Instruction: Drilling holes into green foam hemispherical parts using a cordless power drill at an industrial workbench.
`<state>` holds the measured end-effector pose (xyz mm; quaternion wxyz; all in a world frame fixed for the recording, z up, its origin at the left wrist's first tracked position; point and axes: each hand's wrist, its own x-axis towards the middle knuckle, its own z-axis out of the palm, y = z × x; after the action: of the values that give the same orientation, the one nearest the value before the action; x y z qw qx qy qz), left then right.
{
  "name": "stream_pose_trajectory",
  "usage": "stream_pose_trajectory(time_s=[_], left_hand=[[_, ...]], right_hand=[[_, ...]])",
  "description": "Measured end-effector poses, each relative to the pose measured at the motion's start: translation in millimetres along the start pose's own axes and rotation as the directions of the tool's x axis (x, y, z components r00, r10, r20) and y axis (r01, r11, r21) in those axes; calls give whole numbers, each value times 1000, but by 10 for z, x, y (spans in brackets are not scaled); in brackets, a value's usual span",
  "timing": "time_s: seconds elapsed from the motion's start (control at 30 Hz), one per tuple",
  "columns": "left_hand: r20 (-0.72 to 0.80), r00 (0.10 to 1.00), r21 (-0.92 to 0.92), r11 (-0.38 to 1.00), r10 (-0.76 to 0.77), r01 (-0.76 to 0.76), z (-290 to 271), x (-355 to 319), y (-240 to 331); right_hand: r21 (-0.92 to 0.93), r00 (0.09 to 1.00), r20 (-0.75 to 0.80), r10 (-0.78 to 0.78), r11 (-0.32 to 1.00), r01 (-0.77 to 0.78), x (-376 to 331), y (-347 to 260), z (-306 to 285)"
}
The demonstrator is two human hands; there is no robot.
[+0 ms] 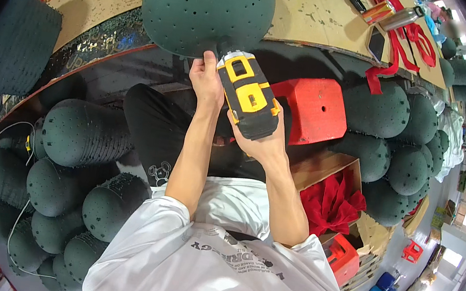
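A dark green perforated dome (206,11) rests on the table at its near edge, with small holes and a few pegs across its surface. My right hand (265,143) is wrapped round the grip of a yellow and black cordless drill (248,92). The drill's front end meets the dome close to its near rim; the tip itself is blurred and partly hidden. Just left of the drill, my left hand (207,81) is closed with its fingertips at the dome's rim, holding it. Part of that grip is hidden under the dome.
Stacked green domes (86,133) crowd the left, with more dome stacks (374,107) at the right. A red plastic stool (316,110) stands beyond my right hand, above a cardboard box of red ribbon bows (334,201). The table (313,16) carries scraps, a metal bottle (403,18) and a phone (376,44).
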<state>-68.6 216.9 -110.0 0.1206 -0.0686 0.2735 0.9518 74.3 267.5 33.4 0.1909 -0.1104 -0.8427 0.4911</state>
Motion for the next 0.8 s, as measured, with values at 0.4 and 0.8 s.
stream_pose_trajectory(time_s=[0.4,0.8], left_hand=[[44,991,169,977,126,-132,91,71,102],[406,914,-120,992,11,41,308,141,274]], right_hand=[[-103,988,38,-150,983,153,-467,-123,-200],[247,953,-115,280,937,-245,-1192,277,-604]])
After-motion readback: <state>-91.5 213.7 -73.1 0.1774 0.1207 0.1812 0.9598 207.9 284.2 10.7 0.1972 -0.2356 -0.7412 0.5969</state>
